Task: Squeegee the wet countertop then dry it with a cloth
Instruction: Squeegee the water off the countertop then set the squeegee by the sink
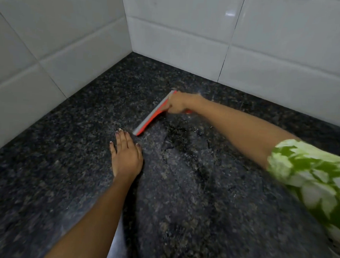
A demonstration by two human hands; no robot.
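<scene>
The squeegee [153,113] is a slim bar, red-orange along its body with a pale grey blade strip running its full length. It lies low against the dark speckled granite countertop [56,142], out toward the corner where the two white tiled walls [181,40] meet. Its long axis runs on a diagonal — the near end points down toward the left hand, the far end up toward the back wall. No brand or lettering can be made out on it; the picture is a little smeared there.

The right hand [178,103] is closed round the squeegee's handle at the upper end, fingers curled tight. The left hand [125,152] rests flat on the stone, fingers spread and holding nothing, its fingertips just short of the blade's near end. A green-and-white patterned sleeve [310,171] covers the right upper arm — the counter beneath it shows an irregular wet sheen.
</scene>
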